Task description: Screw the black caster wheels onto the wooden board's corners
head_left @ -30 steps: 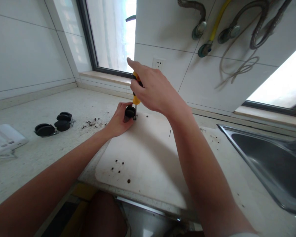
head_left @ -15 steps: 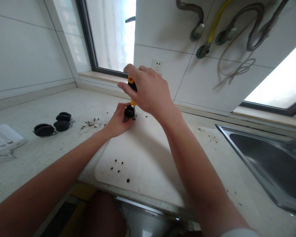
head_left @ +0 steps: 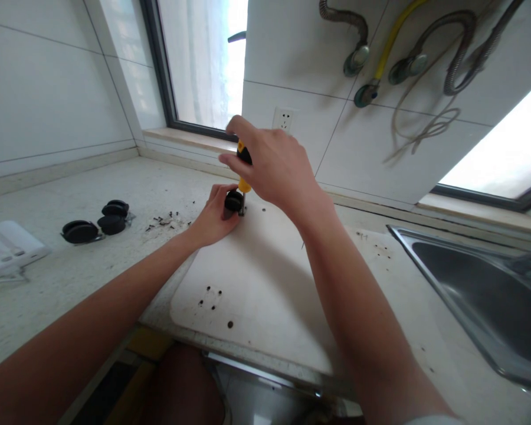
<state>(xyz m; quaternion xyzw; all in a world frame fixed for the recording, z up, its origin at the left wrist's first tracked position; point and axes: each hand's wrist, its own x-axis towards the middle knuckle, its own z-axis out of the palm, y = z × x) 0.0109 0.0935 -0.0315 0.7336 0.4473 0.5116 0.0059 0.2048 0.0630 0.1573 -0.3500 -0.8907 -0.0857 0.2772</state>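
Note:
A white board (head_left: 252, 283) with small screw holes lies on the countertop. At its far left corner stands a black caster wheel (head_left: 233, 201), and my left hand (head_left: 215, 219) is closed round its left side. My right hand (head_left: 277, 159) grips a yellow-and-black screwdriver (head_left: 244, 185) from above. The screwdriver points down, its shaft right beside the caster, with the tip at the caster's metal mounting plate. Whether a screw sits under the tip is too small to see.
Several black casters (head_left: 80, 231) lie on the counter at left, near scattered screws (head_left: 170, 219). A white device (head_left: 15, 247) with a cable sits at the far left. On the right is a steel sink (head_left: 491, 301). Hoses and a yellow pipe (head_left: 392, 41) run along the wall above a socket (head_left: 285, 118).
My right hand and the screwdriver's handle have shifted slightly to the right and tilted a little. The left hand stays on the caster. The whole view has moved slightly.

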